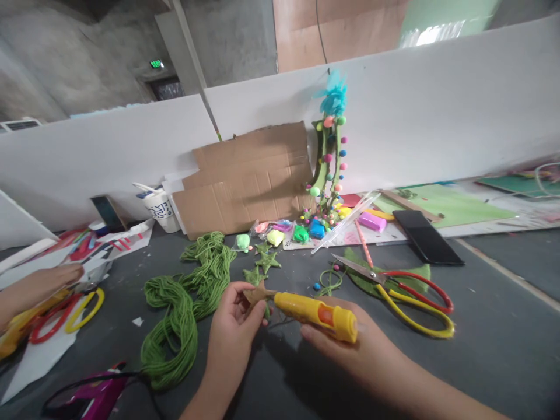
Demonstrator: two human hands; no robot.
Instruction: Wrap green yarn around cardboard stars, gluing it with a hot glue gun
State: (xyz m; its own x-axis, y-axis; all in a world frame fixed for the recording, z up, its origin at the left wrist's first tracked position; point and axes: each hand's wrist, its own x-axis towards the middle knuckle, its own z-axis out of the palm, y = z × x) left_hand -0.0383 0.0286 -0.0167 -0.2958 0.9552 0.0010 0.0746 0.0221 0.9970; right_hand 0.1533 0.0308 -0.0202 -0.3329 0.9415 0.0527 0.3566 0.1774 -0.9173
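Bare left hand (240,309) is raised palm-inward, thumb and fingers pinched together, forearm angled in from the lower edge. Bare right hand (339,332) is closed in a grip, thumb along the near side; its bare forearm is stretched toward the lower right.

1. Glue gun (317,312): yellow body with an orange patch showing in an opening near the rear; held in the right grip (339,341) above the bench (280,391), lying nearly level, its narrow brownish nozzle pointing left and its rear end slightly lower.
2. Craft piece (254,296): small, brown, flat-looking and pointed, pinched in the left grip (238,318), right at the nozzle tip; its full outline is hidden by fingers.
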